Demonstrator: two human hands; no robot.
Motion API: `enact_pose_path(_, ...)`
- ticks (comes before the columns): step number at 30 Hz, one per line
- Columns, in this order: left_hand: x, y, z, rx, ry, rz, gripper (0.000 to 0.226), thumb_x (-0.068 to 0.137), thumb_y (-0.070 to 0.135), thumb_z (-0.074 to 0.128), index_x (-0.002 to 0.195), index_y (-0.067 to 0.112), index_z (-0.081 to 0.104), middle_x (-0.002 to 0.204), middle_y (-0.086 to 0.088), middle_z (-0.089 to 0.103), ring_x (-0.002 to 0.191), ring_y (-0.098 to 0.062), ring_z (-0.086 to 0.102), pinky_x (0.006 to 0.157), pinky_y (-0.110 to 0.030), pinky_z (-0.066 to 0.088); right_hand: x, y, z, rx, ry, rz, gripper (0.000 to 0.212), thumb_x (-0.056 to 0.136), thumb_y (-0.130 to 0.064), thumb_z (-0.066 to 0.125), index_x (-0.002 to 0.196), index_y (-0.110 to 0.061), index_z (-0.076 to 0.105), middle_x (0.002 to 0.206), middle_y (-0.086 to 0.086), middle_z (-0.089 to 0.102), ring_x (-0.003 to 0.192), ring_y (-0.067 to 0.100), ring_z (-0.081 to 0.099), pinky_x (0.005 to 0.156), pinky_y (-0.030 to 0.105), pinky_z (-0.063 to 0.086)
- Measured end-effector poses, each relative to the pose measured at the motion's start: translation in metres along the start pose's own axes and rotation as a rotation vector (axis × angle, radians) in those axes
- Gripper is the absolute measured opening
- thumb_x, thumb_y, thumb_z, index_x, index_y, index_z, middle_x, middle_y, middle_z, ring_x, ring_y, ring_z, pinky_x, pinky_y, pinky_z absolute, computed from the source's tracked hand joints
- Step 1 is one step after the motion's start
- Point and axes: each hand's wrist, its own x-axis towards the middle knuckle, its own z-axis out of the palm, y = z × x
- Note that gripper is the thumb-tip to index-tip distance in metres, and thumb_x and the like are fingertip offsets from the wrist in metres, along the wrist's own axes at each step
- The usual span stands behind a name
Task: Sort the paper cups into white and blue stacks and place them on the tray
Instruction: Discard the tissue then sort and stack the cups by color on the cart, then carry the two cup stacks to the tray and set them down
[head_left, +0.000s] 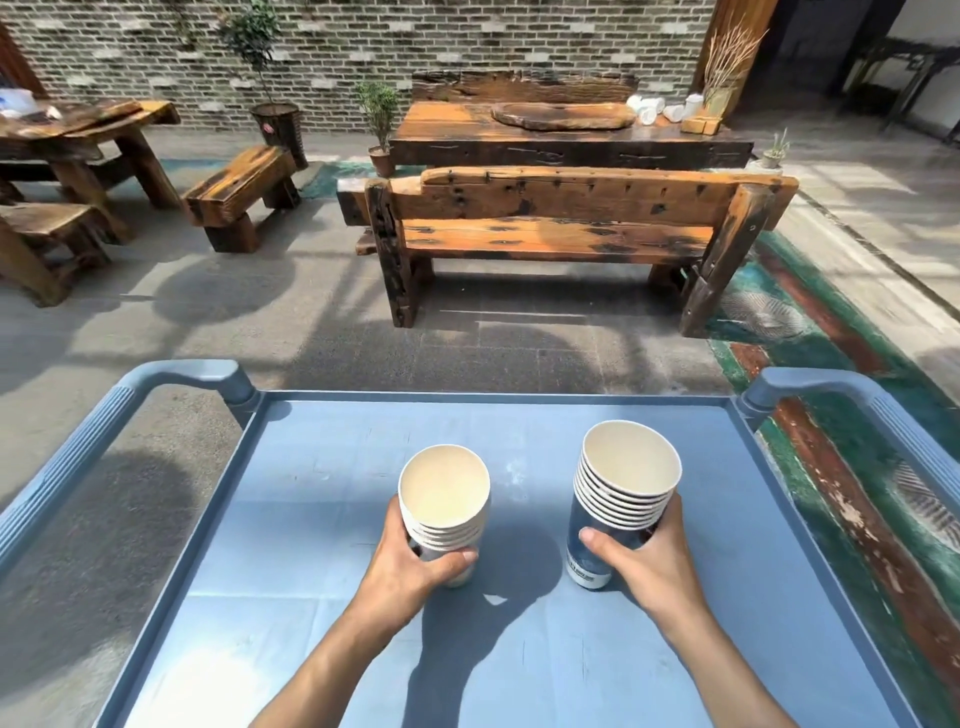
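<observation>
Your two hands grip two cup stacks w/ mouths up on a blue tray (322, 519) in a sunlit courtyard. Your left hand (410, 566) wraps the lower part of the white stack (445, 506), thumb across the front, fingers (395, 519) curled round the far-left side; the stack's base meets the tray surface, or sits just off it, can't tell which. Your right hand (644, 564) closes on the blue stack (621, 499), thumb (597, 540) pressed on its dark-blue wall, other fingers wrapped behind at the right. The blue stack leans slightly toward you, its white-banded bottom at the tray. The stacks stand side by side, apart, approx. mid-tray, white at left, blue at right, the blue one taller. Hard shadows from arms and cups fall across the tray near you. The tray has raised edges and ribbed handles (67, 457) at both far corners. Beyond it: a weathered wooden bench (561, 234), a heavy wooden table (566, 140) behind it, a potted plant (380, 130) and a grey brick wall (415, 47).
</observation>
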Motion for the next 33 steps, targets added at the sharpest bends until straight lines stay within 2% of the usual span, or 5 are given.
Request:
enact_pose_path(7,-0.015,0.041,-0.009,-0.139,-0.140,-0.004,0.091,0.053,0.065,0.083,0.130,0.031,0.048,0.127,0.011,0.066,0.119,-0.011,0.060,0.092,-0.029,0.047,-0.014,-0.023,0.007,0.199,-0.133,0.002,0.062,0.056,-0.025,0.079,0.111,-0.031,0.051,0.101,-0.018,0.072,0.094,0.001,0.067,0.070,0.017,0.053)
enact_pose_path(13,-0.023,0.062,-0.002,-0.185,-0.183,0.029,0.091,0.053,0.068,0.080,0.130,0.032,0.048,0.131,0.007,0.064,0.122,-0.017,0.058,0.101,-0.039,0.045,-0.030,-0.044,0.001,0.332,-0.139,-0.012,0.057,0.063,-0.018,0.074,0.115,-0.024,0.050,0.099,-0.016,0.073,0.091,0.002,0.069,0.068,0.015,0.052)
enact_pose_path(17,-0.024,0.073,0.010,-0.156,-0.275,0.053,0.089,0.055,0.071,0.077,0.131,0.037,0.047,0.132,0.010,0.063,0.123,-0.015,0.058,0.097,-0.036,0.045,-0.050,-0.058,-0.015,0.355,-0.093,-0.022,0.068,0.056,-0.029,0.079,0.117,-0.027,0.050,0.104,-0.013,0.073,0.096,0.007,0.069,0.071,0.019,0.054)
enact_pose_path(28,-0.032,0.101,0.083,-0.142,-0.856,0.050,0.067,0.051,0.076,0.076,0.111,0.051,0.063,0.120,0.011,0.070,0.105,-0.009,0.068,0.081,-0.030,0.052,-0.177,-0.070,-0.069,0.404,0.473,-0.040,0.082,0.052,-0.035,0.083,0.126,-0.029,0.048,0.115,-0.009,0.072,0.105,0.011,0.068,0.081,0.027,0.054)
enact_pose_path(33,-0.076,0.090,0.121,-0.187,-1.117,-0.006,0.079,0.053,0.065,0.083,0.122,0.034,0.060,0.118,0.008,0.072,0.105,-0.010,0.069,0.074,-0.021,0.055,-0.267,-0.068,-0.077,0.412,0.754,-0.035,0.081,0.052,-0.030,0.082,0.126,-0.026,0.048,0.113,-0.004,0.073,0.100,0.014,0.069,0.072,0.022,0.055)
